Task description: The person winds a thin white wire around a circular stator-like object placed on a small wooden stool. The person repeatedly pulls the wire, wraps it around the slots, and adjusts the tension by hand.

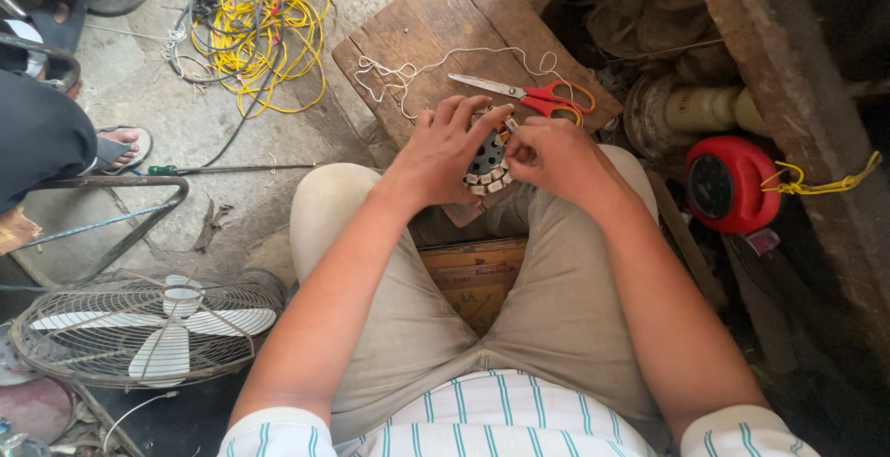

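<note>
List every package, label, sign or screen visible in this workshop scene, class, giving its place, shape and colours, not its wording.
Cardboard box: on the ground between the person's knees, below the hands; flat rectangular top, tan-orange with faint darker print.
Round dial face: on the front of the red reel-like case at right, beside the yellow cord; a dark circle, its markings too small to make out.
No signs or lit screens are in view.

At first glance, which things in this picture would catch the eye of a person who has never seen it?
In the middle, the left hand and the right hand grip a round motor stator over the edge of a worn wooden board. Just beyond them lie red-handled scissors and loose white string. A tangle of yellow wire lies on the floor at upper left, a caged fan at lower left.
</note>
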